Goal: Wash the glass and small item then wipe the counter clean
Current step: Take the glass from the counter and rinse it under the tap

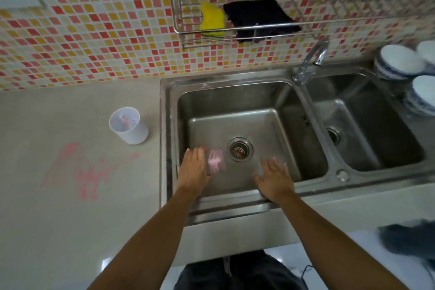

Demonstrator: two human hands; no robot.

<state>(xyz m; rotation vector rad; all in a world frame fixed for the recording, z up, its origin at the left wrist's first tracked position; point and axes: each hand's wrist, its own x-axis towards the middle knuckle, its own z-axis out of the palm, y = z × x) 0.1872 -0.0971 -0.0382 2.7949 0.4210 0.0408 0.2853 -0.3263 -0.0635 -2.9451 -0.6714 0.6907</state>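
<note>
The glass [215, 160] is clear with pink streaks down its side, gripped in the left hand [193, 168] low in the left sink basin [235, 96], just beside the drain [240, 149]. Right hand [275, 178] is spread flat, holding nothing, kinda blurry. One small white cup [128, 125] with pink bits inside stands on the counter [70, 219] near one pink smear [87, 172]; one yellow sponge [211, 19], one black cloth [259, 19], three bowls [397, 59]

Dirty glass [215, 161] over the left sink basin [235, 96].
The left hand [191, 168] holds the pink-smeared glass beside the drain [239, 149]; the right hand [275, 178] is spread open nearby.
</note>
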